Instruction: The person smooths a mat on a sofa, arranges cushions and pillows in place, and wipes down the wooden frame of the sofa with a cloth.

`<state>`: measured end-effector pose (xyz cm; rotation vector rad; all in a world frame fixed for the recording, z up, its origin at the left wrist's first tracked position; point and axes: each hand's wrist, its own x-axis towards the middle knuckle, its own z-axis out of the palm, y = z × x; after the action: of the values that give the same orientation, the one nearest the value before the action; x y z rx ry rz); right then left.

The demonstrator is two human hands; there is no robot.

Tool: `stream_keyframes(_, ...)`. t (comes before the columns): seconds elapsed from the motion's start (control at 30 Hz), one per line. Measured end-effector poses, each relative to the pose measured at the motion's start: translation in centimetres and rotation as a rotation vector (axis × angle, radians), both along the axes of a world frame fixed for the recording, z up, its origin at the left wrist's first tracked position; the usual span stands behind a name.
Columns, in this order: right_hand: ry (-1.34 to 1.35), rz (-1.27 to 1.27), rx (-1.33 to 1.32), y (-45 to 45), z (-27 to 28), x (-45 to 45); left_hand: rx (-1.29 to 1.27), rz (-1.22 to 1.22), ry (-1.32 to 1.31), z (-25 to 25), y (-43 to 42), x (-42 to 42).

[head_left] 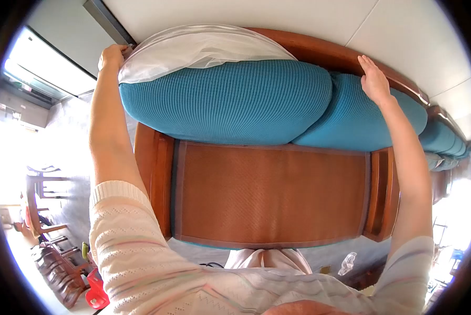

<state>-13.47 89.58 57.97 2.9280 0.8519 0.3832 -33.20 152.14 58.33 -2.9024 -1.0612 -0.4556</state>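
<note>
A sheer white cloth [193,50] lies over the top left of the sofa's back, partly covering a teal ribbed cushion [230,100]. At the cloth's left end is my left hand [113,55], fingers closed around its gathered edge. My right hand [374,81] is stretched out flat with fingers together, over the top of a second teal cushion [356,113], near the wooden back rail [330,55]. Nothing shows in that hand. Whether it touches the cushion or rail I cannot tell.
A brown woven mat [272,194] covers the seat between wooden armrests [154,178]. Behind stands a pale wall [319,18]. At lower left are wooden chairs [41,210] and a red object [96,291]. Another teal-cushioned seat [443,139] stands at right. A crumpled clear plastic piece [347,263] lies on the floor.
</note>
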Motion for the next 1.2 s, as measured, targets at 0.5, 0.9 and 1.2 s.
stream_keyframes(0.5, 0.207, 0.008, 0.143, -0.3, 1.9, -0.7, -2.089, -0.150, -1.302, -4.9, -22.7, -19.7)
stream_keyframes(0.9, 0.705, 0.084, 0.612, -30.3, -9.4, -38.4, -2.803, -0.527, -0.832, -6.5, -61.6, -17.6)
stream_keyframes(1.2, 0.932, -0.768, 1.086, -54.7, -8.6, -64.7, -2.587, -0.825, 0.045, -7.2, -91.4, -18.7)
